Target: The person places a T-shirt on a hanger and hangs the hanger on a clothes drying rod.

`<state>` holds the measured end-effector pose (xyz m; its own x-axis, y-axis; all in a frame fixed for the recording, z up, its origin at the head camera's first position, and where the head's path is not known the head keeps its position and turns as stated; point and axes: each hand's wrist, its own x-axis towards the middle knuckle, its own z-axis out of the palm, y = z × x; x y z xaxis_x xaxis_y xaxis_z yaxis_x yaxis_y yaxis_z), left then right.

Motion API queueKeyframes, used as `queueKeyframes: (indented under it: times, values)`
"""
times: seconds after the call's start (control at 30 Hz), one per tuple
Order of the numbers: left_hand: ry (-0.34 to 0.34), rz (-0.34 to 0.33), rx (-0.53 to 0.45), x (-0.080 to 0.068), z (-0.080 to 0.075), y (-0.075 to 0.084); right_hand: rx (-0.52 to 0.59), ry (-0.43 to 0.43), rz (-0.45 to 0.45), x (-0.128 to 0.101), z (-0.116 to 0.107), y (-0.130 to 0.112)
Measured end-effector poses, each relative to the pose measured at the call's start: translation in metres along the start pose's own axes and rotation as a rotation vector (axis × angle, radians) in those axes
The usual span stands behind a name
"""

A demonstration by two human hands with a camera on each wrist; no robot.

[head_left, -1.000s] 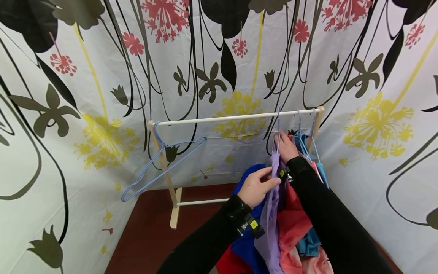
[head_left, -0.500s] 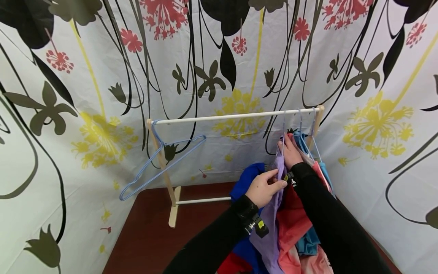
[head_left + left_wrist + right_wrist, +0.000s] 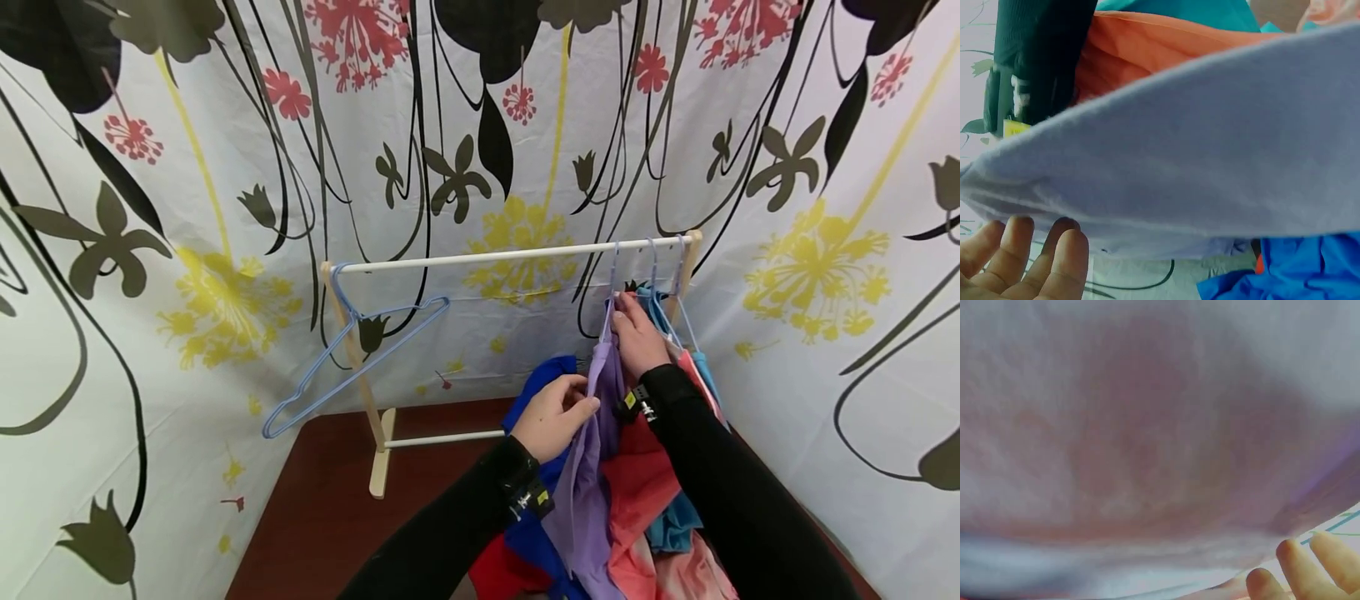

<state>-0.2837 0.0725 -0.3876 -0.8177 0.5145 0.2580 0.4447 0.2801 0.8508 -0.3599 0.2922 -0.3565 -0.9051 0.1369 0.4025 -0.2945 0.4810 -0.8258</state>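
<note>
Since a second ago the left hand (image 3: 557, 414) has slid slightly down and left along the purple garment (image 3: 592, 467), and the right hand (image 3: 636, 332) has risen a little toward the rail (image 3: 517, 254).

A person stands at a small wooden rack. The right hand is at the neck of a hanger (image 3: 611, 283), just under the rail near its right end; whether its fingers close round the wire cannot be told. The left hand, lower and left of it, pinches the purple garment's edge between thumb and curled fingers. In the left wrist view the cloth (image 3: 1197, 144) fills the frame, with the fingers (image 3: 1041, 262) beneath it.

The step in hand appears to be settling the purple garment on its hanger, whose hook is already over the rail. The next move likely calls for smoothing the cloth downward and then releasing both hands.

The garment hangs from under the rail's right end, its long axis running steeply downward toward the viewer, neck end up. Red, blue and teal clothes (image 3: 652, 500) bunch around it. An empty blue hanger (image 3: 360, 354) dangles tilted at the rail's left end.
</note>
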Motion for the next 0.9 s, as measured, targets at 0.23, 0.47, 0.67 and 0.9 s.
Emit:
queueKeyframes:
  times: [0.23, 0.47, 0.67, 0.9]
  values:
    - [0.014, 0.025, 0.099, -0.017, -0.017, -0.008, 0.041, 0.147, -0.015, -0.018, -0.002, -0.026]
    - [0.038, 0.006, 0.293, -0.044, -0.044, -0.029, 0.068, 0.187, -0.102, -0.034, 0.002, -0.069]
    - [0.133, -0.042, 0.426, -0.066, -0.072, -0.051, 0.143, 0.015, -0.144, -0.05, 0.02, -0.107]
    - [0.253, -0.083, 0.504, -0.088, -0.102, -0.071, 0.108, -0.159, -0.166, -0.071, 0.065, -0.114]
